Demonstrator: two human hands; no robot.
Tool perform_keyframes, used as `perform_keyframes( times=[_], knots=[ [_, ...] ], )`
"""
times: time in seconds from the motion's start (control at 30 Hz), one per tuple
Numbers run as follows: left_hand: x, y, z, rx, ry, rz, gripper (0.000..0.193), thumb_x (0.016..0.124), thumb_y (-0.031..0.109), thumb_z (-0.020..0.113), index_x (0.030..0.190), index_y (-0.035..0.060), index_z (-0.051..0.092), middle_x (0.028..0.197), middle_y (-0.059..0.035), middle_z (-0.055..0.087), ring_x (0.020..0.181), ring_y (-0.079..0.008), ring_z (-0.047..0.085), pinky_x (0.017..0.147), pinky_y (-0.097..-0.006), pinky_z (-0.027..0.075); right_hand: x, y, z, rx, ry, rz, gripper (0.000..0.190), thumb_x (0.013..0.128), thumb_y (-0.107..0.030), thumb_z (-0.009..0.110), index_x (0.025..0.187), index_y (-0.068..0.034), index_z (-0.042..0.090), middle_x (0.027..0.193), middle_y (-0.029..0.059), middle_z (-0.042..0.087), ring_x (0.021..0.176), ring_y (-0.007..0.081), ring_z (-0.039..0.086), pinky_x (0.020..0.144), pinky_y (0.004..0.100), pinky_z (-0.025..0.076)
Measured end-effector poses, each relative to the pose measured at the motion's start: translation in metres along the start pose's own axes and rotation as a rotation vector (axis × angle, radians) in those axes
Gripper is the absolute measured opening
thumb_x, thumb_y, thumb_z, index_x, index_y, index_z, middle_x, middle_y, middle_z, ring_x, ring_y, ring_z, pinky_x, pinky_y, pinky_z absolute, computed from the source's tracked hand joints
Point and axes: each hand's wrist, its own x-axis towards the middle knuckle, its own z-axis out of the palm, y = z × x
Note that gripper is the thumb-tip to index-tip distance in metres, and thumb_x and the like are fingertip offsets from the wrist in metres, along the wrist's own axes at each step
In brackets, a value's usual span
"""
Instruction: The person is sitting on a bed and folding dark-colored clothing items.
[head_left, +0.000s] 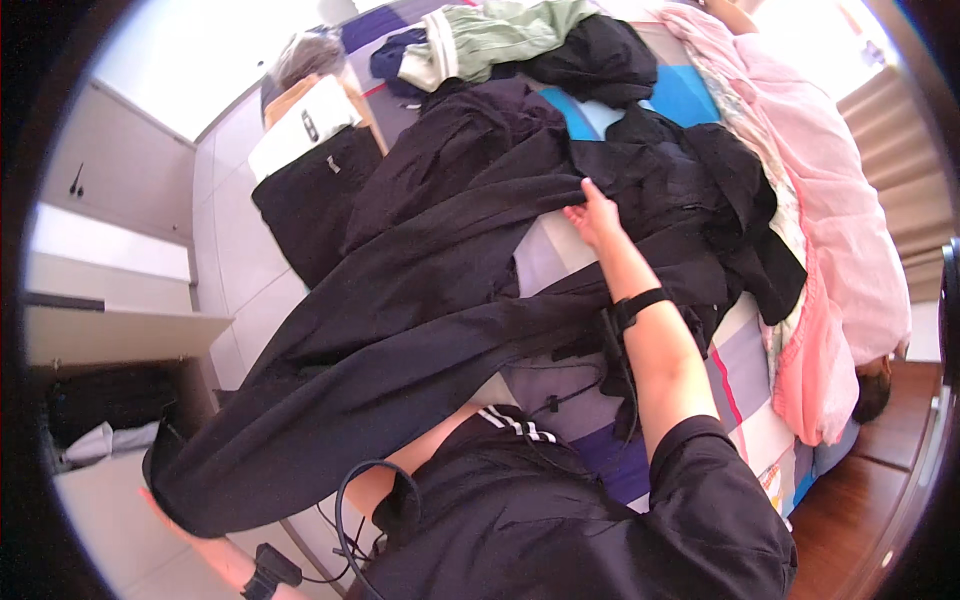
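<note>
A long black garment (390, 352), apparently trousers, stretches across the bed from lower left towards the centre. My left hand (178, 525) is at its lower-left end, partly hidden behind the cloth, holding that edge up. Near the middle of the view, my right hand (598, 215) grips the garment's other part between thumb and fingers. Beyond that hand, more black clothing (675, 180) lies rumpled on the bed. A folded black garment with a small tag (322, 202) lies to the left, by the bed's edge.
The bed (555, 255) has a multicoloured patterned sheet. Green and white clothing (502, 41) lies at the far side, a pink quilt (832, 210) along the right. A white package (304, 135) rests at the left edge. An open cabinet (112, 420) holds dark clothing. A cable (341, 510) loops beside me.
</note>
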Motion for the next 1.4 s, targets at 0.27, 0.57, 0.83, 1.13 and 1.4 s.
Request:
perform_keyframes(
  times=[0.27,0.57,0.83,1.13,1.4],
  knots=[
    [0.060,-0.063,-0.104,-0.173,-0.473,-0.337,0.041,0.087,0.033,0.046,0.109,-0.0008,0.050,0.114,-0.0138,0.051,0.106,-0.0245,0.047,0.094,-0.0395,0.033,0.020,-0.059,-0.002,0.125,-0.096,0.206,0.010,0.081,-0.018,0.050,0.078,-0.009,0.045,0.070,0.0041,0.048,0.058,0.0153,0.045,0.046,0.0253,0.037],
    [0.040,-0.104,-0.128,0.378,-0.374,-0.363,0.035,0.082,0.036,0.055,0.096,0.0039,0.055,0.096,-0.0049,0.057,0.084,-0.0142,0.054,0.074,-0.0286,0.044,0.018,-0.184,-0.033,-0.060,0.013,-0.276,0.031,0.089,-0.020,0.036,0.104,0.003,0.050,0.110,0.0152,0.052,0.100,0.0285,0.050,0.092,0.0423,0.036],
    [0.004,-0.145,-0.103,0.965,-0.798,-0.649,0.059,0.066,0.025,0.072,0.111,-0.0030,0.047,0.102,-0.0087,0.055,0.092,-0.0145,0.051,0.083,-0.0277,0.040,0.034,-0.173,-0.121,-0.159,0.194,-0.038,0.038,0.088,-0.025,0.038,0.114,0.001,0.046,0.119,0.0131,0.047,0.108,0.0290,0.044,0.096,0.0460,0.030],
    [-0.007,-0.152,-0.100,1.093,-0.683,-0.360,0.052,0.062,0.017,0.070,0.105,-0.0021,0.049,0.097,-0.0120,0.056,0.090,-0.0182,0.053,0.082,-0.0303,0.041,0.006,-0.157,-0.107,-0.219,0.029,0.069,0.036,0.083,-0.021,0.050,0.114,-0.002,0.046,0.116,0.0128,0.049,0.105,0.0288,0.047,0.093,0.0448,0.034],
    [0.004,-0.171,-0.121,1.312,-0.213,0.257,0.018,0.073,0.005,0.050,0.090,0.0005,0.051,0.085,-0.0138,0.058,0.080,-0.0240,0.056,0.073,-0.0330,0.043,-0.012,-0.145,-0.079,-0.434,0.075,0.055,0.018,0.080,-0.026,0.057,0.083,-0.010,0.049,0.070,0.0012,0.055,0.047,0.0095,0.047,0.033,0.0174,0.030]
  ],
)
